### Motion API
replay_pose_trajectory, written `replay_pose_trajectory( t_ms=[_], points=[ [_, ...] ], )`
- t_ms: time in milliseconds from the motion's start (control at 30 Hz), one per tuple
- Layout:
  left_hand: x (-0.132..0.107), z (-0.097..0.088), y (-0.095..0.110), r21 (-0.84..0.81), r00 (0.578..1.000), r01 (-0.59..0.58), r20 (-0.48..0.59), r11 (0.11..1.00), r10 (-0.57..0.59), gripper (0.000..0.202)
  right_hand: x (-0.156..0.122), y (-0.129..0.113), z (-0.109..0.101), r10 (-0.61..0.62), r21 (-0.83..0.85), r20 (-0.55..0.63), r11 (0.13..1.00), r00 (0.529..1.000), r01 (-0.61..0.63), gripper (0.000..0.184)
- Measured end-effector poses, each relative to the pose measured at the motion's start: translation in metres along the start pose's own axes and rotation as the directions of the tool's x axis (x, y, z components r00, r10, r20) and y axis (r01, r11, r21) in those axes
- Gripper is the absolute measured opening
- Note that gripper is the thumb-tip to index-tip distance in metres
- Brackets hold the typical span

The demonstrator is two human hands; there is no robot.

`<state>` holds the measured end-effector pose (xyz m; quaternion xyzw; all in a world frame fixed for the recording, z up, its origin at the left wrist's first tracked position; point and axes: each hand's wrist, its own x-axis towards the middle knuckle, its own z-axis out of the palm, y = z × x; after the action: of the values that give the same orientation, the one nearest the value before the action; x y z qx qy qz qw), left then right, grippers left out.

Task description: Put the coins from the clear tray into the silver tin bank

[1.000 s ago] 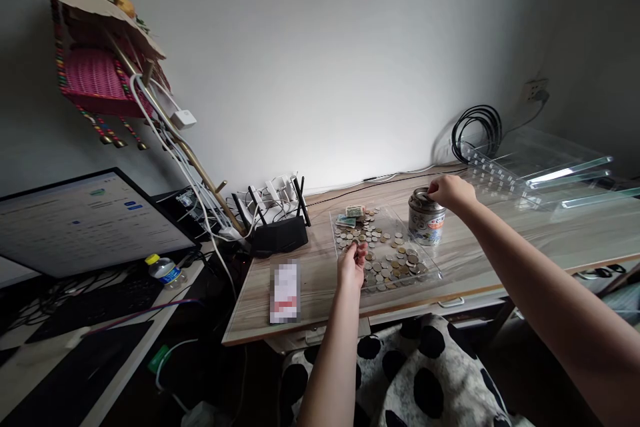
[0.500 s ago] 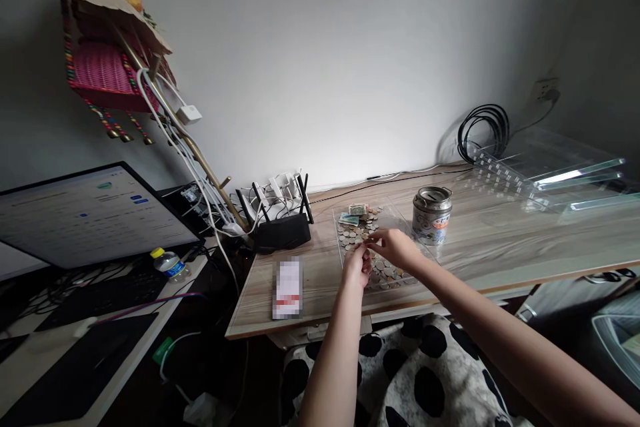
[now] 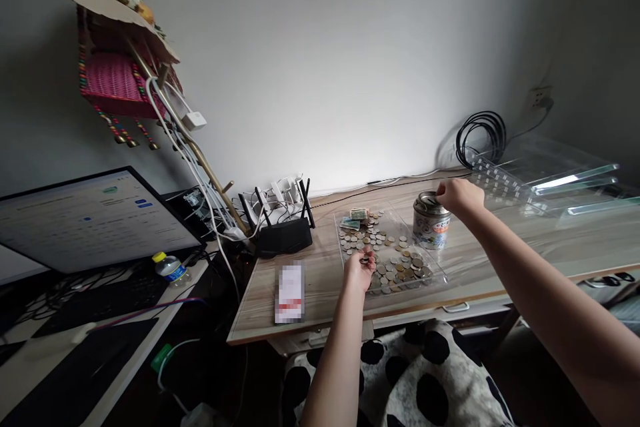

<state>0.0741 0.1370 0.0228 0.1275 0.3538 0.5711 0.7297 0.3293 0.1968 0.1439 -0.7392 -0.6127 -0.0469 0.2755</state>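
Coins (image 3: 397,261) lie loose in a clear acrylic tray (image 3: 440,275) at the near middle of the wooden desk (image 3: 505,250), directly ahead of you.

Left hand (image 3: 361,268): fingers curled shut at the tray's near-left edge, pinching what looks like a few coins at the fingertips. The wrist is low over the tray, probably so the supply stays within reach.

Right hand (image 3: 457,195): fingertips bunched and pointing down on top of the tin money box (image 3: 430,221), which stands upright just right of the tray. Whether a coin sits between those fingertips cannot be told. The grip suits a narrow slot in the lid.

Folded banknotes (image 3: 358,215) sit at the tray's far-left corner, apart from both hands.

Surroundings:
- black router (image 3: 284,236) with aerials, left of the tray, cables behind it
- small blurred packet (image 3: 290,291) on the desk's near-left part
- stacked clear trays (image 3: 550,173) and a coiled black cable (image 3: 479,137), far right
- monitor (image 3: 95,220) and water bottle (image 3: 170,269) on the lower desk to the left

Nothing lies between tray and tin; the path between your hands is open.
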Motion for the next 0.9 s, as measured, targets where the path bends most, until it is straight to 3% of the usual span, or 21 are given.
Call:
replay_pose_trajectory(
  t_ms=[167, 300, 400, 467, 500, 600, 700, 800, 900],
  points=[
    [-0.002, 0.000, -0.003, 0.112, 0.991, -0.096, 0.106, 0.989, 0.084, 0.018, 0.003, -0.002, 0.010, -0.025, 0.007, 0.051, 1.000, 0.998, 0.024, 0.006],
    [-0.005, 0.002, -0.003, 0.154, 0.986, -0.156, 0.089, 0.976, 0.144, 0.008, 0.002, -0.005, 0.009, -0.030, -0.030, 0.060, 0.999, 0.998, 0.032, 0.008],
    [-0.003, 0.002, -0.004, 0.173, 0.982, -0.185, 0.068, 0.967, 0.175, 0.006, -0.014, -0.012, 0.008, -0.136, -0.021, -0.117, 0.991, 0.984, 0.134, 0.016],
    [-0.002, 0.000, -0.004, 0.201, 0.982, -0.185, 0.076, 0.962, 0.174, 0.014, -0.038, -0.024, 0.013, -0.239, 0.017, -0.256, 0.968, 0.937, 0.252, 0.023],
    [-0.002, -0.001, -0.004, 0.217, 0.983, -0.180, 0.085, 0.960, 0.165, 0.019, -0.052, -0.031, 0.018, -0.297, 0.054, -0.263, 0.945, 0.918, 0.321, 0.025],
    [-0.002, -0.001, -0.004, 0.252, 0.986, -0.139, 0.130, 0.958, 0.109, 0.029, -0.093, -0.057, 0.043, -0.463, 0.242, -0.035, 0.856, 0.886, 0.457, 0.026],
    [-0.005, 0.000, -0.002, 0.255, 0.985, -0.120, 0.153, 0.960, 0.082, 0.031, -0.115, -0.073, 0.066, -0.542, 0.435, 0.163, 0.790, 0.825, 0.433, 0.028],
    [-0.007, 0.001, -0.002, 0.271, 0.984, -0.111, 0.167, 0.956, 0.066, 0.031, -0.118, -0.080, 0.076, -0.525, 0.585, 0.200, 0.741, 0.827, 0.329, 0.027],
    [-0.007, 0.001, -0.001, 0.270, 0.984, -0.070, 0.176, 0.960, 0.022, 0.028, -0.115, -0.082, 0.069, -0.491, 0.606, 0.210, 0.744, 0.845, 0.282, 0.024]
  ],
)
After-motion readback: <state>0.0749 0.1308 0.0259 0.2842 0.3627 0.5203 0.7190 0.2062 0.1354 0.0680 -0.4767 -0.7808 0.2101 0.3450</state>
